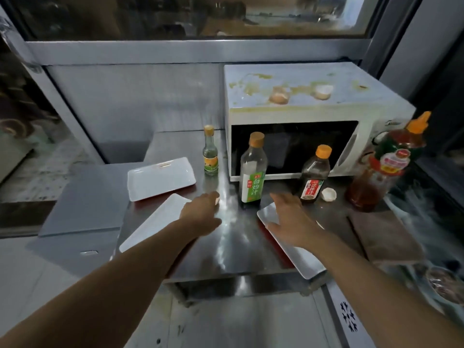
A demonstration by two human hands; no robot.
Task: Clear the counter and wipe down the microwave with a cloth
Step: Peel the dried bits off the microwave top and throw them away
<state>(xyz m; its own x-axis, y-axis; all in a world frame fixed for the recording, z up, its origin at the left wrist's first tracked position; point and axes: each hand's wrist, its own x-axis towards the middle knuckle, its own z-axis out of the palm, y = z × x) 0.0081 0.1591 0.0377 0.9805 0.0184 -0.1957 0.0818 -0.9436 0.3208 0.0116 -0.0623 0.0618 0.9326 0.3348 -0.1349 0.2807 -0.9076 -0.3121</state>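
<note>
With the fingers of the left hand (200,212) and right hand (291,222) both open and holding nothing, a careless reach could knock over the tall bottle (253,169) (center of frame) before the stained microwave (301,101) at upper right.

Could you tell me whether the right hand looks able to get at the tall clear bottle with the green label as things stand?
Probably yes: the right hand hovers open just beside the tall clear green-labelled bottle, with nothing between them.
</note>
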